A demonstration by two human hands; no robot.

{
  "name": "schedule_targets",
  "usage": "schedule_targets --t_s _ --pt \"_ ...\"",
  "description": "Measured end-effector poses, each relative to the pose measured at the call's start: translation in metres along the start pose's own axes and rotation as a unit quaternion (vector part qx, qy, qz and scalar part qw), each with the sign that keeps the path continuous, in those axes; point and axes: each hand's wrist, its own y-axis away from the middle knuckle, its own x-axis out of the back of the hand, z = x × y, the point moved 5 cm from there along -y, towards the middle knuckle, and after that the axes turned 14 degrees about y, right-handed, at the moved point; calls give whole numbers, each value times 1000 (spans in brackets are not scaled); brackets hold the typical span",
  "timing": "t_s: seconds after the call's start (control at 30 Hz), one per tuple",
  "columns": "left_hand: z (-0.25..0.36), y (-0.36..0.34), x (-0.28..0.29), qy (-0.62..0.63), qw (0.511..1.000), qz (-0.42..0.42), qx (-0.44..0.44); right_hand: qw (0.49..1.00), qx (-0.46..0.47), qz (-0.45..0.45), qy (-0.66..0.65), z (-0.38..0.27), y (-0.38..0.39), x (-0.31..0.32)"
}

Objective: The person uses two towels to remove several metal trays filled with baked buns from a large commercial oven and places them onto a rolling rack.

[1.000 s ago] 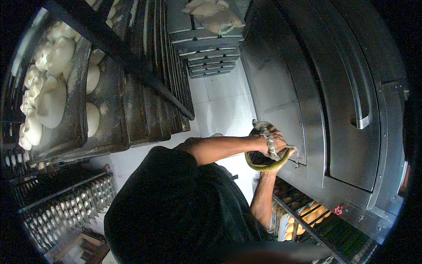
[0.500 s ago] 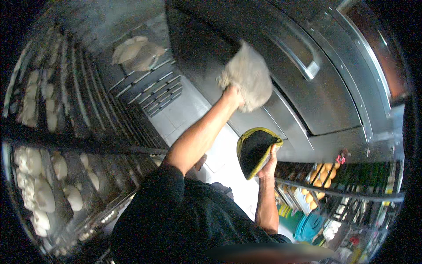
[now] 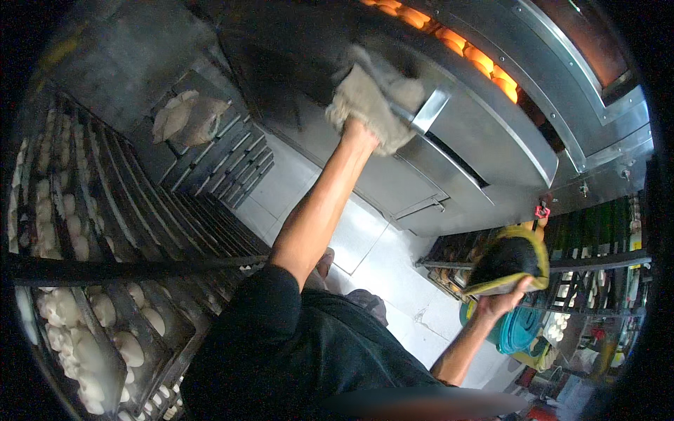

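On my feed the room is dim, with grain speckling the dark parts. Orange light glows from the gap in the oven (image 3: pixel 505 140), brightest around the buns (image 3: pixel 479 59). The floor (image 3: pixel 397 281) looks palest, nearly washed out, and I catch a white glint on the handle (image 3: pixel 430 111). The shirt (image 3: pixel 330 351) and the middle of the pad (image 3: pixel 509 259) sink almost to black. The cloth (image 3: pixel 366 105) goes soft at its upper end. Bars of the rack (image 3: pixel 140 271) bow near the rim, where my round view drops into blackness. A smooth blurred patch (image 3: pixel 428 404) covers the bottom edge.
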Motion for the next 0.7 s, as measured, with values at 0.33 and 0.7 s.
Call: schedule_targets --t_s 0.33,0.7 --pt "41 132 118 -21 984 162 -66 758 218 -228 570 -33 -21 -150" --pt "62 161 255 -138 930 341 -4 561 320 -398 651 51 -5 -190"
